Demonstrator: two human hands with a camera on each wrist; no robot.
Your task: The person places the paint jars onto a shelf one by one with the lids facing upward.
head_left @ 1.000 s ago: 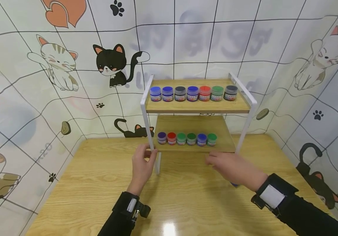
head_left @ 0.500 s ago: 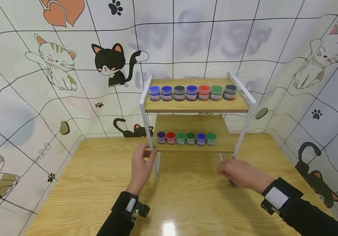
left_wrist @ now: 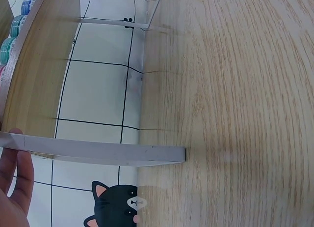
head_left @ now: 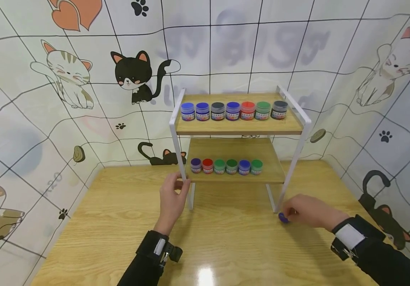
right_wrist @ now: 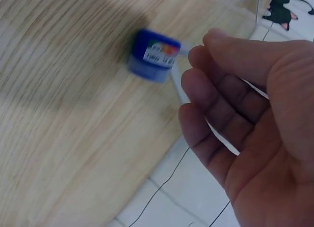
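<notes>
A two-tier shelf rack with wooden boards and a white frame (head_left: pixel 293 163) stands on the table. My left hand (head_left: pixel 171 198) grips its left front post, fingers and thumb about the white bar at the height of the lower board. In the left wrist view the fingertips show against the white post (left_wrist: pixel 98 149). My right hand (head_left: pixel 310 210) is low by the right front foot, fingers loosely curled with nothing between them. Beside those fingers a small blue paint jar (right_wrist: pixel 154 56) lies on the table; in the head view the hand partly hides the jar (head_left: pixel 283 217).
Several paint jars in blue, black, red and green line the upper board (head_left: pixel 226 128). Another row, purple, red, green and blue, stands along the lower board (head_left: pixel 230 149). Behind the wooden table (head_left: pixel 126 222) rises a cat-patterned wall covering (head_left: pixel 226 51).
My right hand has moved right and down, from below the lower board's front edge to the blue jar at the rack's right foot. The left hand keeps its place on the post.
</notes>
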